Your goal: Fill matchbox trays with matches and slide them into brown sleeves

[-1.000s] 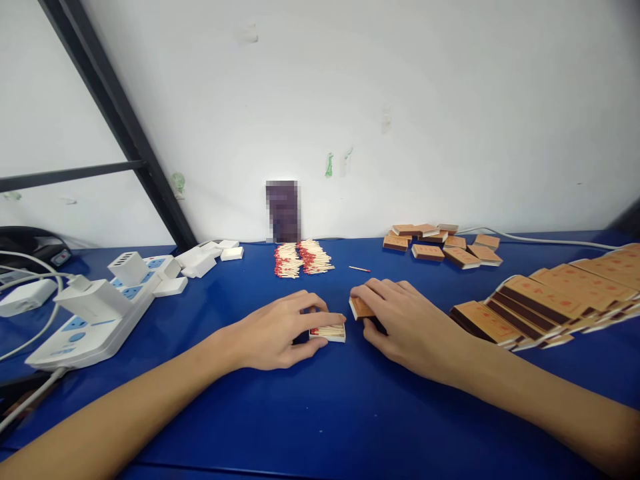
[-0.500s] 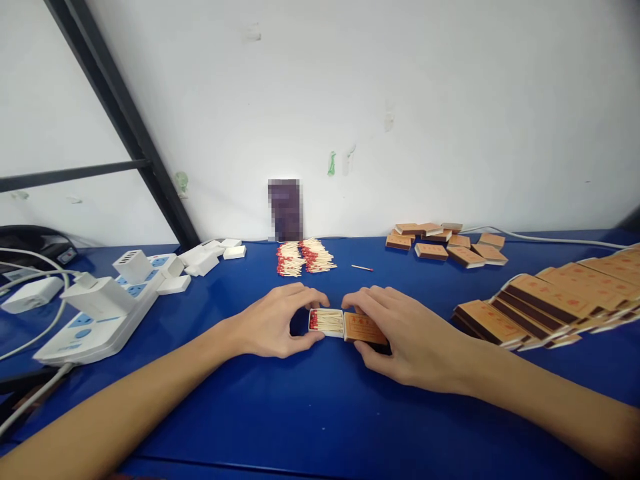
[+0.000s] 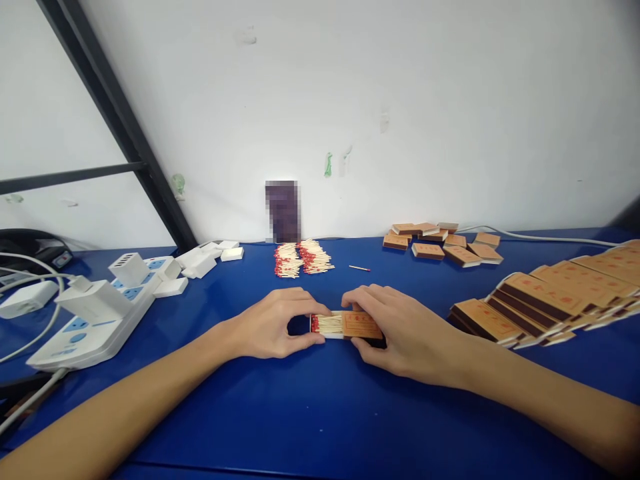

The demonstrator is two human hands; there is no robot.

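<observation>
A matchbox lies on the blue table (image 3: 320,407) between my hands. Its white tray (image 3: 327,325), filled with red-tipped matches, sticks out to the left of the orange-brown sleeve (image 3: 361,325). My left hand (image 3: 273,325) pinches the tray's left end between thumb and fingers. My right hand (image 3: 400,330) grips the sleeve from the right, fingers over its far side and thumb on the near side. About half of the tray shows outside the sleeve.
Loose matches (image 3: 303,258) lie in two piles behind the hands, a single match (image 3: 359,268) to their right. Closed matchboxes sit in a heap (image 3: 443,241) and in overlapping rows (image 3: 550,297) at the right. A white power strip with chargers (image 3: 97,303) and empty white trays (image 3: 207,257) are at the left.
The tray and sleeve were apart a second ago. They now line up, and the tray has slid partway into the sleeve as my hands moved toward each other.
</observation>
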